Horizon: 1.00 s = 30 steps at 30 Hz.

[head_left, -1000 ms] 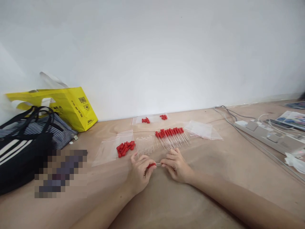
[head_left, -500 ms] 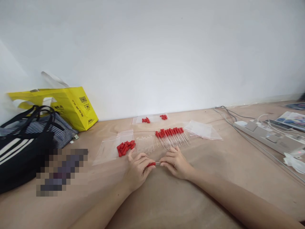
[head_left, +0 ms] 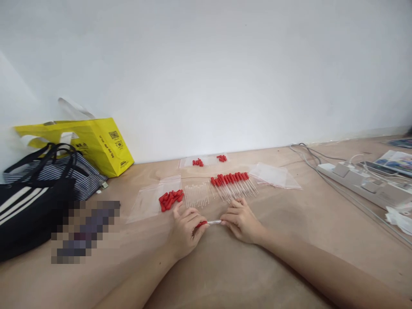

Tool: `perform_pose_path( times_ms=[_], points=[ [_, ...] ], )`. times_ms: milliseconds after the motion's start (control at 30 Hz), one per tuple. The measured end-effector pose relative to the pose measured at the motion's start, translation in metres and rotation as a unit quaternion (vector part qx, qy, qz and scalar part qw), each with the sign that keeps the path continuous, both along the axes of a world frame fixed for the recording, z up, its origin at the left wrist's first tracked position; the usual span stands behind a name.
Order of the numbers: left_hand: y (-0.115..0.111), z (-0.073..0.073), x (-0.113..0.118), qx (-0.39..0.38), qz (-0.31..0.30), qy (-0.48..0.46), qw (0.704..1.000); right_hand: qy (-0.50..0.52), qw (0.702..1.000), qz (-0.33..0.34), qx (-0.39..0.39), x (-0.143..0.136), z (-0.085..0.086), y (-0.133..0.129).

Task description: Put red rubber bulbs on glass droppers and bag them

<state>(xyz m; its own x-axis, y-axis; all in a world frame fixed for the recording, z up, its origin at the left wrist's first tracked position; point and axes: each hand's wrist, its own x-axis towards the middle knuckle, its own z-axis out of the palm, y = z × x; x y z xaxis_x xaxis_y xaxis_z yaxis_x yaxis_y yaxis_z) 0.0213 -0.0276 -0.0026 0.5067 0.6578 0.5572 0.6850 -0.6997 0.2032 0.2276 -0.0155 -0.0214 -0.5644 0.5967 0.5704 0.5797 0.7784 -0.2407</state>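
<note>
My left hand (head_left: 189, 229) pinches a red rubber bulb (head_left: 201, 224). A clear dropper tube (head_left: 214, 222) runs from the bulb to my right hand (head_left: 241, 221), whose thumb and fingers close on its other end. How far the tube sits inside the bulb is hidden by my left fingers. Beyond my left hand lies a pile of loose red bulbs (head_left: 170, 199). A row of bare clear tubes (head_left: 197, 195) lies beside that pile. Farther right, several droppers with red bulbs on top (head_left: 233, 184) lie side by side just beyond my right hand.
Flat clear zip bags (head_left: 144, 204) lie at left, with more bags (head_left: 273, 175) at right. Near the wall, another bag (head_left: 209, 161) carries small red bulbs. Yellow bag (head_left: 106, 146) and black bag (head_left: 35, 206) stand left; a power strip (head_left: 367, 182) with cables lies right.
My right hand has moved slightly to the right, away from my left. More of the clear tube shows between them. The view has shifted slightly.
</note>
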Motion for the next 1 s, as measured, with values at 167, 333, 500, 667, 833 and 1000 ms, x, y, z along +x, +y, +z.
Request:
perform_pose_path(
  times_ms=[167,333,500,667,833,1000],
  points=[
    [0.011,0.002,-0.011,0.016,0.053,0.030,0.998,-0.062,0.996,-0.058,0.010,-0.007,0.002,0.003],
    [0.033,-0.001,-0.041,0.072,0.231,0.036,0.970,-0.037,0.979,-0.197,-0.042,-0.022,0.002,0.021],
    [0.047,-0.003,-0.065,0.065,0.356,0.055,0.931,-0.014,0.952,-0.297,-0.071,-0.042,0.002,0.047],
    [0.050,-0.006,-0.068,0.051,0.358,0.061,0.930,-0.015,0.943,-0.326,-0.062,-0.050,-0.002,0.061],
    [0.052,-0.010,-0.067,0.061,0.353,0.062,0.932,-0.045,0.940,-0.329,-0.071,-0.050,-0.001,0.064],
    [0.054,-0.010,-0.060,0.094,0.328,0.074,0.937,-0.071,0.931,-0.346,-0.093,-0.054,0.004,0.063]
  ],
)
